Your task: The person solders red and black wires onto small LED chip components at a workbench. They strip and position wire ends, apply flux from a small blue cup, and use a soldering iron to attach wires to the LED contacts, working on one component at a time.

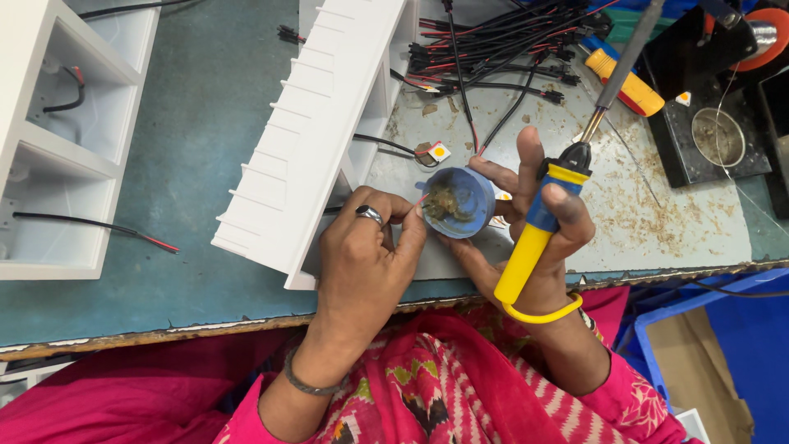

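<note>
Seeing L hand (362,255) at the bench's near edge, ring on, fingers pinched narrow on a red wire end (422,200) dipped into the small blue flux cup (456,201). R hand (534,238) just beside it wraps the yellow-handled soldering iron (542,218), tip pointing away from me, w/ its fingertips steadying the cup's far side. Farther out: white finned housing (312,123) tilted on the bench, black/red wire bundle (501,37) behind, solder-flecked grey mat (657,214) to the R.

No labels, signs or screens in view; one brown cardboard box (699,362) beside bench (164,271), lower right
</note>
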`<move>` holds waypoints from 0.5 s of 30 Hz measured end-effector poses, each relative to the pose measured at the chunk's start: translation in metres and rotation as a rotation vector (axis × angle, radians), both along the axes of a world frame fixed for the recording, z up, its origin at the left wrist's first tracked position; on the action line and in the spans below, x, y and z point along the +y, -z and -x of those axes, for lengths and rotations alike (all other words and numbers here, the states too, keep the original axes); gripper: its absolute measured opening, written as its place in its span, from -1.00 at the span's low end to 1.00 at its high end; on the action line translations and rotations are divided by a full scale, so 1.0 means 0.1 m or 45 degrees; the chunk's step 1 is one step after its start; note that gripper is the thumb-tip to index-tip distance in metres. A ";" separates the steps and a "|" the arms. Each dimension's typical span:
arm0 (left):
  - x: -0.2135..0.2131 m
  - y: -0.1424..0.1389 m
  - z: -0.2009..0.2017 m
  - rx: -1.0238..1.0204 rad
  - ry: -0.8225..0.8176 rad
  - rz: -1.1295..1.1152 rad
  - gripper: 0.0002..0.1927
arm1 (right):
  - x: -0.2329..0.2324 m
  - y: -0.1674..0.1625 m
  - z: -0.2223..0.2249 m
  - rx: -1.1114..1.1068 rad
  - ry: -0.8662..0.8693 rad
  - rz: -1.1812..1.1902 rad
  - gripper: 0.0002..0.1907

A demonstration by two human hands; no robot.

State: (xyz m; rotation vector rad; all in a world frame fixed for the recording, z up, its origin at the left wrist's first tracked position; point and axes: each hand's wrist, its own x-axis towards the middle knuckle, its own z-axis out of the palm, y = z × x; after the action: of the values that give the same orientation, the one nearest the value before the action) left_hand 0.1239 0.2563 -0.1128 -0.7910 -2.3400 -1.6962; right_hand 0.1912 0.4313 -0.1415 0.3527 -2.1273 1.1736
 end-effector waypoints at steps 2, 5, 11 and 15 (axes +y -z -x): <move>0.00 0.00 0.00 -0.006 -0.004 -0.007 -0.89 | 0.02 0.02 0.00 0.018 0.007 0.035 0.12; 0.00 0.00 0.00 -0.026 -0.012 0.008 -0.90 | 0.05 0.04 -0.02 0.030 0.038 0.088 0.15; -0.02 0.01 -0.02 0.075 0.014 0.027 -0.91 | 0.07 0.07 -0.04 0.062 0.074 0.124 0.18; -0.02 0.02 -0.03 0.125 0.034 0.030 -0.90 | 0.05 0.07 -0.01 0.101 0.054 0.084 0.17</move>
State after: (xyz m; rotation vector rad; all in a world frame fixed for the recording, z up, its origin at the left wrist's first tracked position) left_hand 0.1267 0.2540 -0.1146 -0.8918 -2.2983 -1.6042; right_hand 0.1926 0.4365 -0.1482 0.3181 -2.0132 1.1833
